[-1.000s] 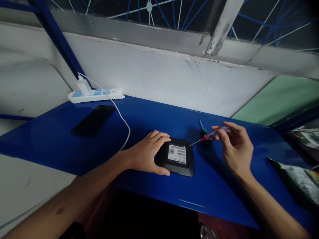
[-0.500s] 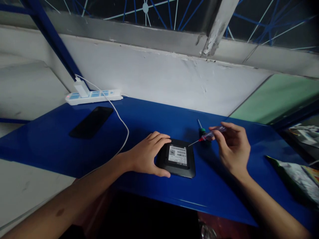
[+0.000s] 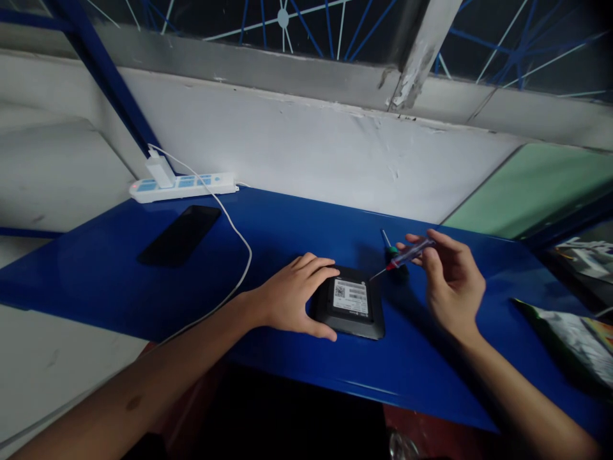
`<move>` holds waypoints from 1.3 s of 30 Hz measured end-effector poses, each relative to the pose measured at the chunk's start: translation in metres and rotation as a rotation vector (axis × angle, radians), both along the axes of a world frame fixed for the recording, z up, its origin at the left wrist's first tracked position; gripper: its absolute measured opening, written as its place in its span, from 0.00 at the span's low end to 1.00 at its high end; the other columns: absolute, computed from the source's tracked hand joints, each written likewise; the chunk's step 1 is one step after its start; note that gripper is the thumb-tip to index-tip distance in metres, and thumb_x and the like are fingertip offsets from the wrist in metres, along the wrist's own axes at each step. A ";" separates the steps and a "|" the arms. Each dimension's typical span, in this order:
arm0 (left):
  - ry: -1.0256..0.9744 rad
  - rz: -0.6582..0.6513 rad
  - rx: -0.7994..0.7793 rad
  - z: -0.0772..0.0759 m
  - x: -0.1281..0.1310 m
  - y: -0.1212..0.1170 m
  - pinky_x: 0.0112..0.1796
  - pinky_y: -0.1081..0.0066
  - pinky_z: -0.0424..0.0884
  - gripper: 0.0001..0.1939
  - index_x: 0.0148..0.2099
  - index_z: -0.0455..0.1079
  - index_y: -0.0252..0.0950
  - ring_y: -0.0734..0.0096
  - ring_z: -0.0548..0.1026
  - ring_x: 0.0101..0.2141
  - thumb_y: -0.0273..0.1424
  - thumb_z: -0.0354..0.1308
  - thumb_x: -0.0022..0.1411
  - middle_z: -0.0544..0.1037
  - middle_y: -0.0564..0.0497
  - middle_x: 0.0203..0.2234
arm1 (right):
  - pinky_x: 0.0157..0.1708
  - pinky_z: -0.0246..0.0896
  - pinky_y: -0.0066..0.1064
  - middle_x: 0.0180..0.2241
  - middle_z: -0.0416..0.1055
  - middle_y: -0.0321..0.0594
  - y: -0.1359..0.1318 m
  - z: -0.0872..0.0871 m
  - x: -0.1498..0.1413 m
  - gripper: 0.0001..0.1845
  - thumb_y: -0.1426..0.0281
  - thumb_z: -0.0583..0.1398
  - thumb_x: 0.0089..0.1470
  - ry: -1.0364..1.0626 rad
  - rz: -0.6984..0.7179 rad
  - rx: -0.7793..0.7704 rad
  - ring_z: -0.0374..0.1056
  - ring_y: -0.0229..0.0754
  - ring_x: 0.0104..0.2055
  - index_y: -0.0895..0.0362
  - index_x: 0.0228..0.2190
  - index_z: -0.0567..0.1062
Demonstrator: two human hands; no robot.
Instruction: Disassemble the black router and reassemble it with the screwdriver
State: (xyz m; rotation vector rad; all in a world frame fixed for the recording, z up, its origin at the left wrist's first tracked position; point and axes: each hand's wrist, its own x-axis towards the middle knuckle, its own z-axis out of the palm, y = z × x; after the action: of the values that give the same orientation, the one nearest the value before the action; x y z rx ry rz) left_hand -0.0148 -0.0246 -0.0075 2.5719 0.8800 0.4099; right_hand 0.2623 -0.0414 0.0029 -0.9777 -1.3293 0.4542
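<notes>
Blue table [image 3: 297,220], white wall [image 3: 287,144]; left hand [image 3: 294,295] spread, gripping black box [image 3: 352,298]; right hand [image 3: 454,284] pinching screwdriver [image 3: 407,255].

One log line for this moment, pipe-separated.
left hand: grips black device | right hand: holds red-collared screwdriver, tip near device's far right corner | blue table: green-collared screwdriver, flat black object

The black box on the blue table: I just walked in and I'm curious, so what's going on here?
A person has a screwdriver to the black box, which lies label-up on the blue table. The left hand grips the box's left side. The right hand holds the screwdriver with its tip near the far right corner; whether it sits in a screw is too small to tell. A green tool lies nearby.
</notes>
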 end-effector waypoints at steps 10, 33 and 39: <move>0.003 -0.022 -0.030 0.002 -0.004 0.001 0.61 0.41 0.59 0.53 0.66 0.61 0.38 0.40 0.60 0.62 0.62 0.68 0.45 0.61 0.39 0.66 | 0.40 0.78 0.40 0.39 0.77 0.40 0.002 -0.003 0.007 0.13 0.62 0.62 0.61 -0.059 -0.110 -0.024 0.78 0.42 0.35 0.51 0.47 0.76; -0.031 -0.029 -0.057 0.001 -0.006 0.003 0.59 0.40 0.61 0.50 0.66 0.60 0.42 0.40 0.61 0.62 0.59 0.68 0.47 0.62 0.40 0.66 | 0.29 0.72 0.31 0.33 0.71 0.36 0.006 -0.004 0.008 0.11 0.64 0.65 0.58 -0.126 -0.166 0.022 0.71 0.38 0.31 0.51 0.43 0.75; -0.011 -0.019 -0.073 0.001 -0.006 0.003 0.60 0.41 0.61 0.52 0.67 0.61 0.40 0.40 0.60 0.62 0.62 0.67 0.46 0.62 0.40 0.66 | 0.31 0.76 0.33 0.41 0.75 0.39 0.002 -0.003 0.004 0.13 0.63 0.62 0.61 -0.048 -0.028 -0.030 0.76 0.38 0.31 0.49 0.47 0.73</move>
State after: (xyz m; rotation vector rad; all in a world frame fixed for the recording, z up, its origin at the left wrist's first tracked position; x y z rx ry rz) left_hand -0.0205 -0.0218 -0.0062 2.5065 0.8507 0.3791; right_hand 0.2660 -0.0395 0.0003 -1.0360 -1.3534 0.4331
